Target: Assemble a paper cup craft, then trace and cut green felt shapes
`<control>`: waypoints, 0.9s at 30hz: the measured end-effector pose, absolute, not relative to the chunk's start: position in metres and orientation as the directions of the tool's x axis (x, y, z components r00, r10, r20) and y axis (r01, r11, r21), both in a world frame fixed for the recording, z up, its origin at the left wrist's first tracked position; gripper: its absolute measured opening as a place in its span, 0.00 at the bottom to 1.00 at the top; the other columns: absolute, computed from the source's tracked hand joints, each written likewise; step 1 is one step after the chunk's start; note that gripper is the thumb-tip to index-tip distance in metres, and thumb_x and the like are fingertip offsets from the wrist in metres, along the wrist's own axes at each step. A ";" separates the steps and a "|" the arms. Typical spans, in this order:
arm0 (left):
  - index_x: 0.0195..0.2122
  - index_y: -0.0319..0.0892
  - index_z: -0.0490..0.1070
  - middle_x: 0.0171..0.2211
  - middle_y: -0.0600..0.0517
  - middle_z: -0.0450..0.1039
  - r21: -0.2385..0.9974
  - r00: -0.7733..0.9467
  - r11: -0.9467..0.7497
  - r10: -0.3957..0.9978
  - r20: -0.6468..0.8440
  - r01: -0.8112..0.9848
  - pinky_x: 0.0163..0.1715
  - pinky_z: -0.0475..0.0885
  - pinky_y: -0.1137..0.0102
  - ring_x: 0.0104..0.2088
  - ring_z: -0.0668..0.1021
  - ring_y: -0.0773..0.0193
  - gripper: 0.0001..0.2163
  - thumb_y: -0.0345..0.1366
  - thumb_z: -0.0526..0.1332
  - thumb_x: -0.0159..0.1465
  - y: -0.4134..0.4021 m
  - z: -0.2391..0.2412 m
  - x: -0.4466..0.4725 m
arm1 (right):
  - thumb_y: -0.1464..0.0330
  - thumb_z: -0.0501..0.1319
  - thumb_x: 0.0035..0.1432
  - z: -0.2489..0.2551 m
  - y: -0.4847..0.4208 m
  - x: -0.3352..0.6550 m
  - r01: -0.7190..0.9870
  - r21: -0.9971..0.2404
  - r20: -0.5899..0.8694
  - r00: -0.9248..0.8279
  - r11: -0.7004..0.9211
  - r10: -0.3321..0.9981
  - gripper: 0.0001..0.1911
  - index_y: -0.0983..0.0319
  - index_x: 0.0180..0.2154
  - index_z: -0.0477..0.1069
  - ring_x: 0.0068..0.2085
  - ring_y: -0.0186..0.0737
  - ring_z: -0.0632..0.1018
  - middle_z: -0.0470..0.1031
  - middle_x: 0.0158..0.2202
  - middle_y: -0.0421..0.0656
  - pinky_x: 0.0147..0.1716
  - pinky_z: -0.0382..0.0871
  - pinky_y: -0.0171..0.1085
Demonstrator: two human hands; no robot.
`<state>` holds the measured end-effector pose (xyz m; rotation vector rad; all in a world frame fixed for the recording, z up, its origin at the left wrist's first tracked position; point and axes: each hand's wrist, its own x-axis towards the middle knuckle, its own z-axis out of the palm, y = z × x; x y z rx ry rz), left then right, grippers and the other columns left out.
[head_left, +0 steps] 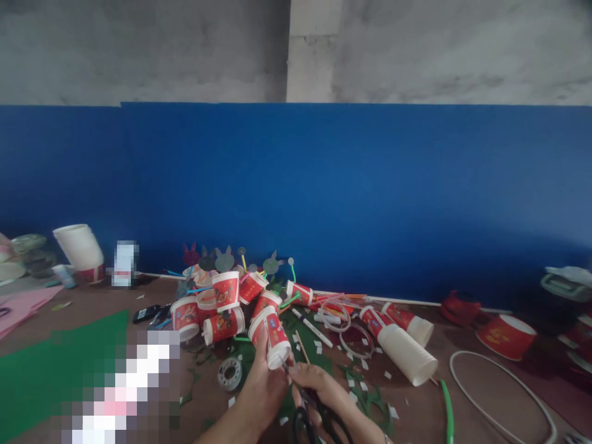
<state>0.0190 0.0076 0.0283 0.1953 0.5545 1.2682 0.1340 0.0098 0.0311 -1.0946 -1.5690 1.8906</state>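
Observation:
My left hand [263, 387] is wrapped round a red-and-white paper cup [272, 336] that lies tilted on its side, its mouth turned toward my right hand. My right hand [319, 387] grips black-handled scissors [308, 413], fingers through the loops, with the blades reaching up to the cup's rim. Both hands are low in the middle of the view, over a brown table [481, 382] strewn with green felt scraps [367, 394] and small white paper bits.
A heap of similar red cups [222, 308] with coloured straws and felt shapes lies just behind my hands. Stacked white cups [407, 354] lie right, near a white hoop [504, 388]. Green felt sheet [55, 364] lies left, a tape roll [230, 373] beside it. Blue wall behind.

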 end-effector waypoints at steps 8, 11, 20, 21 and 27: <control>0.32 0.40 0.71 0.21 0.53 0.70 0.399 0.243 0.410 0.881 -0.405 -0.820 0.30 0.67 0.69 0.24 0.73 0.62 0.22 0.56 0.54 0.58 0.003 0.034 0.021 | 0.70 0.55 0.53 0.046 -0.013 0.136 0.690 -0.660 0.082 -0.329 0.299 0.941 0.03 0.62 0.28 0.65 0.26 0.36 0.74 0.75 0.24 0.42 0.22 0.54 0.31; 0.32 0.40 0.70 0.20 0.54 0.69 0.393 0.261 0.430 0.872 -0.415 -0.813 0.30 0.67 0.69 0.21 0.72 0.64 0.23 0.58 0.54 0.57 0.001 0.037 0.023 | 0.73 0.50 0.58 0.054 -0.019 0.136 0.817 -0.426 0.060 -0.402 0.388 0.914 0.09 0.62 0.37 0.69 0.30 0.42 0.78 0.79 0.31 0.48 0.24 0.56 0.33; 0.28 0.40 0.67 0.17 0.56 0.67 0.446 0.189 0.397 0.878 -0.441 -0.802 0.22 0.63 0.73 0.18 0.70 0.67 0.20 0.55 0.55 0.58 -0.001 0.035 0.025 | 0.72 0.50 0.60 0.045 -0.018 0.135 0.821 -0.366 0.082 -0.441 0.439 0.894 0.11 0.63 0.37 0.70 0.26 0.38 0.77 0.78 0.29 0.47 0.24 0.59 0.30; 0.28 0.40 0.68 0.17 0.56 0.67 0.453 0.192 0.405 0.875 -0.445 -0.794 0.23 0.64 0.73 0.18 0.70 0.67 0.21 0.55 0.55 0.58 -0.001 0.035 0.025 | 0.71 0.49 0.60 0.044 -0.019 0.135 0.804 -0.412 0.093 -0.431 0.429 0.898 0.11 0.63 0.36 0.70 0.26 0.37 0.76 0.78 0.29 0.47 0.25 0.59 0.30; 0.27 0.40 0.68 0.17 0.56 0.67 0.450 0.249 0.445 0.868 -0.430 -0.774 0.23 0.62 0.72 0.18 0.69 0.67 0.23 0.58 0.53 0.57 0.001 0.028 0.021 | 0.56 0.49 0.59 0.036 -0.008 0.132 0.419 -0.900 -0.066 -0.411 0.124 0.909 0.22 0.63 0.20 0.64 0.17 0.30 0.67 0.68 0.15 0.39 0.16 0.53 0.29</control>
